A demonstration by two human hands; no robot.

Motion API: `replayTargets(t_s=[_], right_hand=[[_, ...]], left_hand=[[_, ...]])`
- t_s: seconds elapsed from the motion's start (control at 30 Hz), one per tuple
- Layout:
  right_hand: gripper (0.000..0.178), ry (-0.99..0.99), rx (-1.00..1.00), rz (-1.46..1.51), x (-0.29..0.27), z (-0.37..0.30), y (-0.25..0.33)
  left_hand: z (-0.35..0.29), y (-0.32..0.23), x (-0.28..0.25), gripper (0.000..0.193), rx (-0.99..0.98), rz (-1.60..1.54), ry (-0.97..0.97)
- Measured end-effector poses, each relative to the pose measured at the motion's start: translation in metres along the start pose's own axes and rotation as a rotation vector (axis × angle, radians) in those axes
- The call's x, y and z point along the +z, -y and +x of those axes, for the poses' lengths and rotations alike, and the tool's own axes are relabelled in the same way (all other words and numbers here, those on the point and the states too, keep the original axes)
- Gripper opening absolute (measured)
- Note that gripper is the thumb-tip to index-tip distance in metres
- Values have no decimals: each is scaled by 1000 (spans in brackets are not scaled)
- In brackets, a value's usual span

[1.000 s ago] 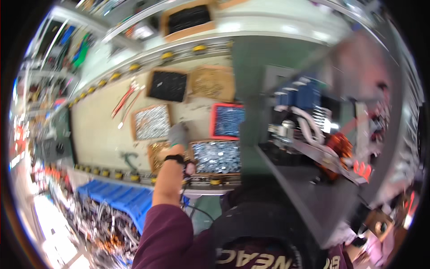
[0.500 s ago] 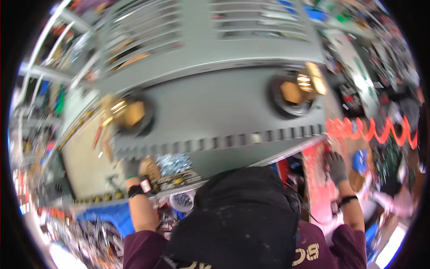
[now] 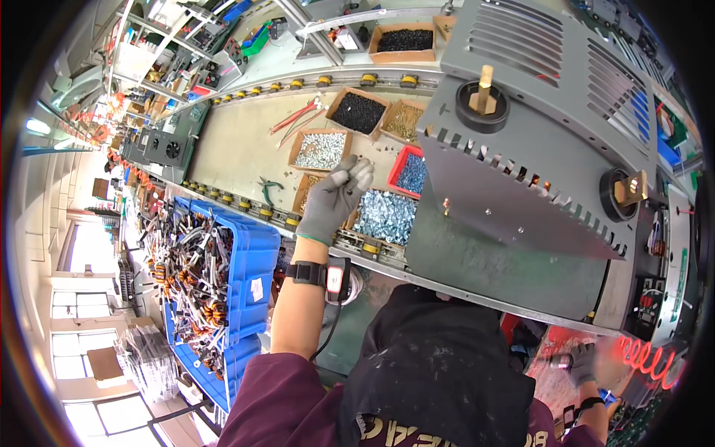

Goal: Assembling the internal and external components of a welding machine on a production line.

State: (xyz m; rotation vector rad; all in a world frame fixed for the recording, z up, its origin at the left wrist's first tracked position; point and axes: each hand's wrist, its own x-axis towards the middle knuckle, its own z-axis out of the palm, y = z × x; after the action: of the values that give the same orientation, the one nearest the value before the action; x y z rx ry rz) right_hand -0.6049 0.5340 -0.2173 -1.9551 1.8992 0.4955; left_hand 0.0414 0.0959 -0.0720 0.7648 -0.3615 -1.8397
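My left hand, in a grey glove, is raised over the small parts trays with its fingers curled together. A tiny dark spot shows at the fingertips, too small to name. Beside it lie a box of white-silver small parts and a tray of shiny bluish metal pieces. My right hand, gloved too, is low at the right, wrapped round a dark cylindrical tool above a red surface. A grey metal housing with vent slots, a notched edge and brass fittings stands between the hands, farther out.
A red bin and a box of black screws sit on the bench. Pliers and red wires lie left. A blue crate of wired parts stands nearer. A red coiled hose hangs right.
The view has swung left, so the housing now appears farther right. My left hand has come up from beside the housing's notched edge to above the trays. My right hand stays low at the right.
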Motion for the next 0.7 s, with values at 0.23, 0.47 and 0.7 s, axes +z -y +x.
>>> replayTargets(t_s=[0.23,0.47,0.7], right_hand=[[60,-84,-118,1496,-131,26,164],[58,-172,-45,1503,-272,70,366],[46,-228,50,1477,-313,88,443]], left_hand=[[-32,36,30,38,-408,409,-79],[-40,37,60,48,-619,332,332],[-27,1,49,36,-645,189,472]])
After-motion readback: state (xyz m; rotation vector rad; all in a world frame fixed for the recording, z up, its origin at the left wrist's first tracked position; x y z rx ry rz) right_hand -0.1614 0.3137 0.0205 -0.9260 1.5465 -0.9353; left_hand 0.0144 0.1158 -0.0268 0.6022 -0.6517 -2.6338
